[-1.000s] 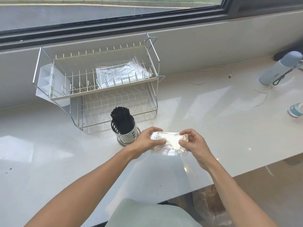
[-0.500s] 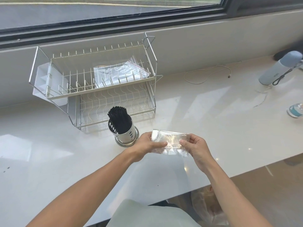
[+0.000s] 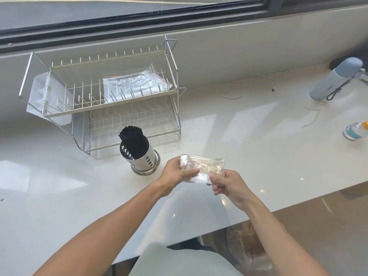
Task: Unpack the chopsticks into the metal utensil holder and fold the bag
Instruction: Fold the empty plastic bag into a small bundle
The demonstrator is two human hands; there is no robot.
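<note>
A bundle of black chopsticks (image 3: 131, 138) stands in the perforated metal utensil holder (image 3: 143, 160) on the white counter, in front of the dish rack. Just right of it I hold the clear plastic bag (image 3: 207, 165), folded into a small flat rectangle, a little above the counter. My left hand (image 3: 180, 172) pinches its left end between thumb and fingers. My right hand (image 3: 227, 185) grips its lower right corner with curled fingers.
A two-tier wire dish rack (image 3: 111, 100) stands behind the holder, with another clear bag (image 3: 135, 84) on its upper shelf. A white cable (image 3: 247, 86), a pale blue bottle (image 3: 336, 80) and a small bottle (image 3: 356, 132) lie at the right. The counter edge (image 3: 298, 206) runs close on the right.
The folded bag has tilted up a little and my right hand has slid down from its right edge to the lower right corner. My left hand keeps its hold.
</note>
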